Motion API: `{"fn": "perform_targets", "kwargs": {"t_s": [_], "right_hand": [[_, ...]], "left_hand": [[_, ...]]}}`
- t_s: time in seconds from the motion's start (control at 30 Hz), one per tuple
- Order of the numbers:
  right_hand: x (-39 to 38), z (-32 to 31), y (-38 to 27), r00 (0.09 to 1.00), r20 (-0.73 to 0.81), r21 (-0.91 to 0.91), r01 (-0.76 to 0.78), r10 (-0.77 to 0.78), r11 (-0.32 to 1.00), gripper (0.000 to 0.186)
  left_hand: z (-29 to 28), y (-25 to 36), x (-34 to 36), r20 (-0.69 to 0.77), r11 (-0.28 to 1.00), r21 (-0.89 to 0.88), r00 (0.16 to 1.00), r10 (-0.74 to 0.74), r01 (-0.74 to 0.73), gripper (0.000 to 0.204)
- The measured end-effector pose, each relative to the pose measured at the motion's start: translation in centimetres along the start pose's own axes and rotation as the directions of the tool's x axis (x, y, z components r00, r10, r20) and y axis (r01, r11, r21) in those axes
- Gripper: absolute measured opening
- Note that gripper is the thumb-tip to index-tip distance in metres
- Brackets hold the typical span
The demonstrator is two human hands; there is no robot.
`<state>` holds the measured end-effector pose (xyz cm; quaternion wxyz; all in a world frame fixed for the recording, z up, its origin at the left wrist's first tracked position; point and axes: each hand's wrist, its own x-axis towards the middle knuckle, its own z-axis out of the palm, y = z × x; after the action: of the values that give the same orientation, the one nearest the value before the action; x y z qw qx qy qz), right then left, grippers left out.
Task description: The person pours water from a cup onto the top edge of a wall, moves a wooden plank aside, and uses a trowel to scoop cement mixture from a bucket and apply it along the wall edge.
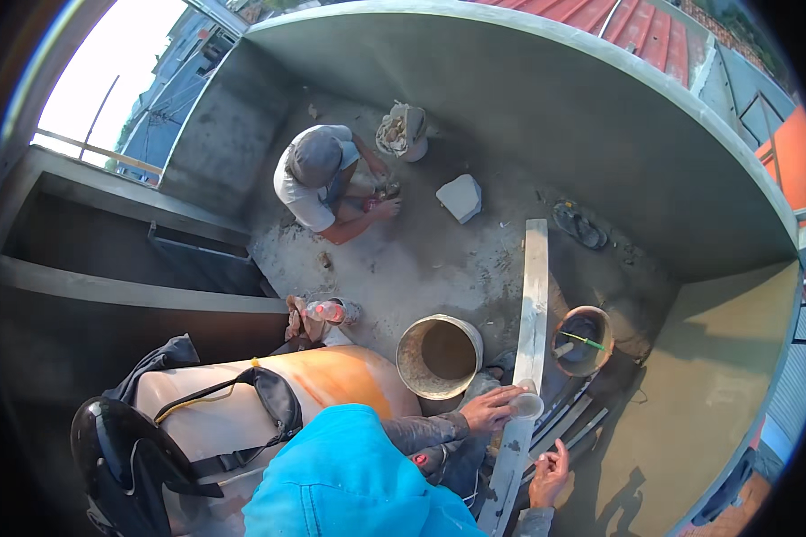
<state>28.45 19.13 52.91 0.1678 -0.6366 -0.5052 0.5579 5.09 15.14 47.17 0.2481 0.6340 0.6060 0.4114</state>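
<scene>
Head view: left hand (490, 410) touching cup (528, 408); sleeve (427, 433) partly hidden by blue fabric (345, 474).

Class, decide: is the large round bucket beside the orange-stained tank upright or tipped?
Upright: the bucket shows its round mouth from above, with its inner wall visible.

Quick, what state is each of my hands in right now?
Left hand: fingers at the cup; firm grip can't be told.
Right hand: open, fingers loosely bent, nothing seen in it.
</scene>
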Motion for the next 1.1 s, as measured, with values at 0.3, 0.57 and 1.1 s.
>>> {"fn": "perform_targets", "kwargs": {"t_s": [0.3, 0.57, 1.1], "right_hand": [[-14.1, -9.8, -1.9, 0.837, -0.327, -0.475, 0.257, -0.440, 0.842, 0.055], [-27.2, -16.2, 5.0, 0.438, -0.788, -0.459, 0.050, -0.432, 0.887, 0.020], [-53.2, -27.8, 33.1, -0.451, -0.859, 0.444, -0.416, 0.244, 0.794, 0.015]], "left_hand": [[6.5, 19.1, 6.7, 0.288, 0.835, -0.369, 0.805, 0.519, -0.407, 0.030], [16.0, 35.3, 1.1, 0.459, 0.607, -0.606, 0.397, 0.795, -0.515, 0.027], [20.3, 33.9, -7.9, 0.881, 0.647, -0.415, -0.105, 0.462, -0.639, 0.038]]}}
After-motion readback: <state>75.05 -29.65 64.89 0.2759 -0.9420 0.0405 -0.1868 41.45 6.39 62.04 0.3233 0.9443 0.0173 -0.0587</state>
